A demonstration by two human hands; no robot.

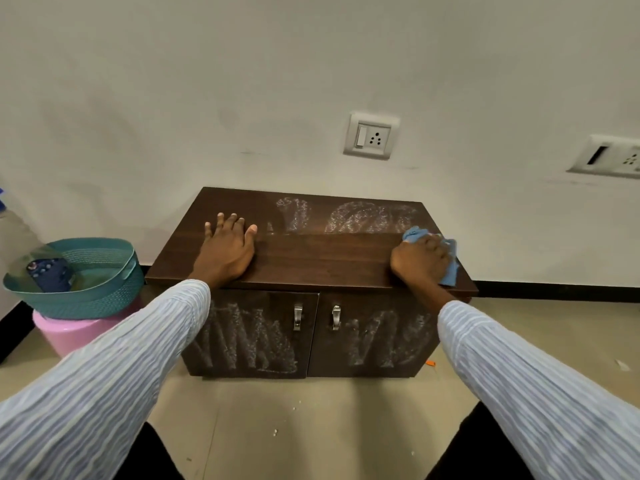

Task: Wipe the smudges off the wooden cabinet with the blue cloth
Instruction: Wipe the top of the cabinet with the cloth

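Observation:
A low dark wooden cabinet [322, 261] stands against the wall. White chalky smudges [363, 218] cover the back right of its top, and more smudges [249, 341] streak both front doors. The front strip of the top looks plain brown. My left hand [227, 249] lies flat, fingers spread, on the top's left part. My right hand [420, 259] presses a crumpled blue cloth [448, 268] onto the top near its right front corner.
A teal basket [86, 299] with a dark patterned item inside sits on a pink stool [79, 334] left of the cabinet. Two wall sockets [372, 135] are above and to the right. Two metal door handles [317, 317] face me. Tiled floor lies in front.

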